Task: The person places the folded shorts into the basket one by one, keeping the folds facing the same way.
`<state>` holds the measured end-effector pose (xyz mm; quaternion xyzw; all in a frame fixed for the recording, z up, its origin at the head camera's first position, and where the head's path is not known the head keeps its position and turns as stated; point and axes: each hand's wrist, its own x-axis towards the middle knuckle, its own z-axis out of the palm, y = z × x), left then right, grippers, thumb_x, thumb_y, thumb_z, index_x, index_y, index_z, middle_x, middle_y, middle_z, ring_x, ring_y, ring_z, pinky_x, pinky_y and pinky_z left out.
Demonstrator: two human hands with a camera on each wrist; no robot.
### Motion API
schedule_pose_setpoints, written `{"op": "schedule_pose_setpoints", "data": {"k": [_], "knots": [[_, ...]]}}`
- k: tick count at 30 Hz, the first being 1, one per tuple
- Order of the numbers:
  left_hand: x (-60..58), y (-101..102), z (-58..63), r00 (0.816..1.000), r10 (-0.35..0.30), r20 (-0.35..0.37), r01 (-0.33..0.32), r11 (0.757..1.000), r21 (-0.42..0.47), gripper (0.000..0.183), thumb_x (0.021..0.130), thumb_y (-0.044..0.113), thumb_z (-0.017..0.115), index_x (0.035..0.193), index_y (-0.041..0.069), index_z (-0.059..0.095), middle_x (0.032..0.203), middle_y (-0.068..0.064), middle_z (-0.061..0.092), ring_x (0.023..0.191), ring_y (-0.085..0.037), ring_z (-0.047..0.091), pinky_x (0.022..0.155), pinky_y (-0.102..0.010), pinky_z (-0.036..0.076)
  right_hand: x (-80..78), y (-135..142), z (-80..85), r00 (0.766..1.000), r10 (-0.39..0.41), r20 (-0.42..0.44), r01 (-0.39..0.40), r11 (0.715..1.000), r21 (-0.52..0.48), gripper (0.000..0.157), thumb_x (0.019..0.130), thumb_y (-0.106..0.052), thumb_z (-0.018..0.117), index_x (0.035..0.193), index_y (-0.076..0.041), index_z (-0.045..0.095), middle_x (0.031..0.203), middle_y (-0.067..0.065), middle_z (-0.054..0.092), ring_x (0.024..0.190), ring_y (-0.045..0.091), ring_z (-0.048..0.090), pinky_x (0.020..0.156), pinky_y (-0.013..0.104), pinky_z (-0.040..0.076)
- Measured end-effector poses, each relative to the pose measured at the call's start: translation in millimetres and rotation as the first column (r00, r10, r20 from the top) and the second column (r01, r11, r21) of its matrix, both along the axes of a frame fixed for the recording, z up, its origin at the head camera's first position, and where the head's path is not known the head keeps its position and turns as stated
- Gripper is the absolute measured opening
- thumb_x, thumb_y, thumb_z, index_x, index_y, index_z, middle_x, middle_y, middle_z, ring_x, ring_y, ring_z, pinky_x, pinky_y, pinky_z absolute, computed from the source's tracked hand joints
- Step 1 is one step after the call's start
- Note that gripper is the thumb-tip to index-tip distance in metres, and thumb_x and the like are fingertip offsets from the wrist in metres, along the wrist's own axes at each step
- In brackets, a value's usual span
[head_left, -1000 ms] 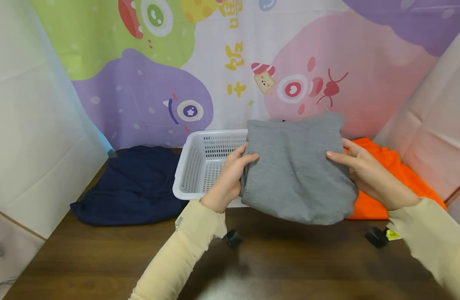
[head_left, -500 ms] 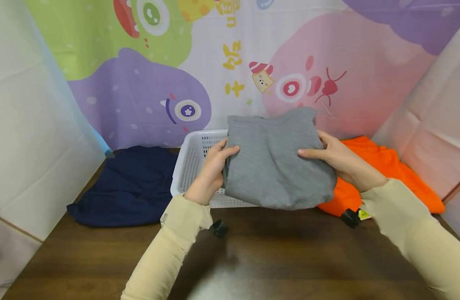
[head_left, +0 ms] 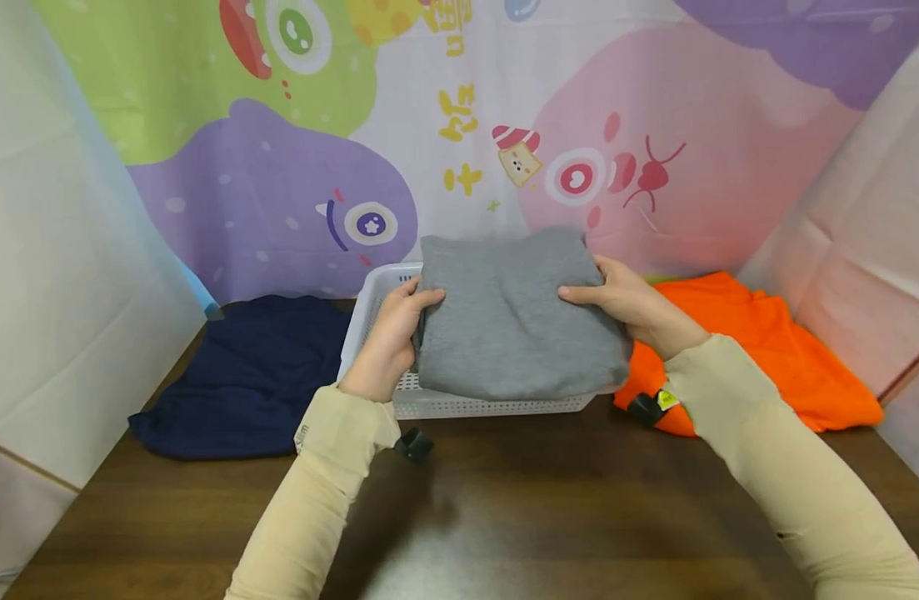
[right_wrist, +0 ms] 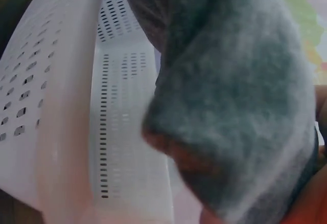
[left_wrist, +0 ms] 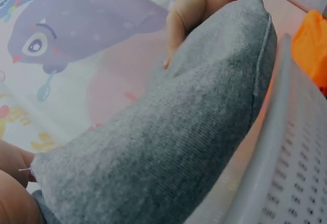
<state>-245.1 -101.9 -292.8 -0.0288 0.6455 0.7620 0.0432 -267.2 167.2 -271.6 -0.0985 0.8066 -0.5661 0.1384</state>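
A folded grey garment [head_left: 519,325] hangs over the white plastic basket [head_left: 496,407], hiding most of it in the head view. My left hand [head_left: 387,337] grips the cloth's left side, thumb on the front face. On the opposite side my right hand [head_left: 635,300] pinches it the same way, fingers behind. In the left wrist view the grey garment [left_wrist: 168,116] bulges beside the basket's rim [left_wrist: 271,157], with the right hand [left_wrist: 199,12] beyond. From the right wrist, the basket's slotted wall [right_wrist: 122,132] shows below the garment [right_wrist: 235,91].
A dark navy garment [head_left: 249,375] lies flat on the brown wooden table [head_left: 519,500] left of the basket. An orange garment [head_left: 774,350] lies at the right. Behind stands a printed cartoon curtain [head_left: 474,167], with white panels [head_left: 77,250] at the sides.
Both hands have carried the grey garment leftward, from the basket's right part to above its middle. The orange garment is more exposed now. Both hands keep their hold.
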Motion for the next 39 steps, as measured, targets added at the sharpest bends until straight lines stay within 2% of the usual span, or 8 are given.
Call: {"op": "schedule_pose_setpoints", "data": {"k": [4,9,24,27,30,32,35,39], "knots": [[-3.2,-7,1.4,0.999,0.000,0.034,0.002,0.999,-0.055,0.044,0.090,0.013,0.051,0.133,0.008,0.044,0.112,-0.007,0.049,0.090,-0.018,0.046,0.080,-0.031,0.038,-9.4,-8,-4.4,1.000,0.001,-0.031,0.001,0.997,0.073,0.064,0.084,-0.027,0.063,0.134,0.000,0.032,0.135,0.016,0.040,0.116,0.032,0.041,0.100,0.048,0.033],[-11.6,-12,-0.6,0.996,0.012,0.091,-0.007,0.998,-0.056,0.043,0.091,0.010,0.047,0.133,0.004,0.042,0.103,-0.004,0.048,0.085,-0.016,0.046,0.076,-0.029,0.038,-18.3,-17,-10.9,0.999,0.011,-0.036,-0.007,0.994,0.112,0.061,0.086,-0.022,0.061,0.135,0.001,0.032,0.137,0.018,0.039,0.119,0.033,0.040,0.102,0.048,0.031],[-18.8,-22,-14.1,0.988,0.043,0.149,-0.030,0.996,-0.088,0.030,0.090,0.006,0.047,0.118,0.000,0.048,0.082,0.001,0.049,0.069,-0.010,0.048,0.065,-0.024,0.040,-31.7,-32,-34.3,0.997,-0.064,0.053,0.051,0.975,0.217,0.070,0.087,-0.021,0.060,0.141,-0.001,0.020,0.141,0.019,0.030,0.127,0.034,0.031,0.105,0.049,0.025],[-13.5,-21,-13.0,0.984,0.038,0.174,-0.020,0.995,-0.102,0.037,0.090,0.005,0.046,0.126,-0.002,0.043,0.093,-0.002,0.048,0.072,-0.010,0.046,0.066,-0.022,0.039,-32.6,-32,-40.2,0.995,-0.068,0.079,0.047,0.970,0.240,0.077,0.088,-0.023,0.059,0.144,-0.002,0.011,0.143,0.019,0.026,0.130,0.034,0.028,0.106,0.050,0.024],[-13.4,-22,-16.0,0.978,0.038,0.207,-0.014,0.993,-0.117,0.051,0.091,0.006,0.045,0.139,0.000,0.029,0.120,-0.006,0.042,0.081,-0.011,0.043,0.070,-0.022,0.038,-33.8,-32,-46.0,0.994,-0.062,0.095,0.039,0.973,0.227,0.078,0.088,-0.022,0.059,0.145,-0.003,0.009,0.144,0.019,0.024,0.130,0.034,0.026,0.106,0.050,0.022],[-20.2,-24,-24.6,0.972,0.053,0.228,-0.026,0.993,-0.118,0.055,0.091,0.007,0.045,0.142,0.003,0.024,0.132,-0.008,0.034,0.089,-0.013,0.041,0.075,-0.024,0.038,-34.4,-31,-49.1,0.994,-0.053,0.098,0.031,0.976,0.216,0.075,0.088,-0.021,0.059,0.144,-0.003,0.012,0.143,0.019,0.025,0.129,0.034,0.027,0.106,0.050,0.023],[-36.3,-32,-46.1,0.975,0.041,0.216,-0.023,0.996,-0.083,0.053,0.089,0.007,0.050,0.138,0.004,0.032,0.129,-0.008,0.039,0.093,-0.016,0.044,0.080,-0.029,0.039,-35.3,-31,-53.1,0.992,-0.052,0.112,0.026,0.974,0.224,0.076,0.089,-0.022,0.058,0.144,-0.003,0.009,0.145,0.019,0.022,0.130,0.034,0.025,0.107,0.050,0.022],[-79.7,-52,-103.9,0.991,0.006,0.136,-0.002,0.999,-0.033,0.050,0.079,0.012,0.068,0.124,0.009,0.046,0.106,-0.003,0.052,0.087,-0.015,0.053,0.074,-0.030,0.045,-36.6,-31,-56.4,0.992,-0.053,0.118,0.022,0.968,0.250,0.081,0.089,-0.023,0.057,0.146,-0.004,0.001,0.148,0.019,0.016,0.133,0.034,0.021,0.107,0.049,0.021]]}}
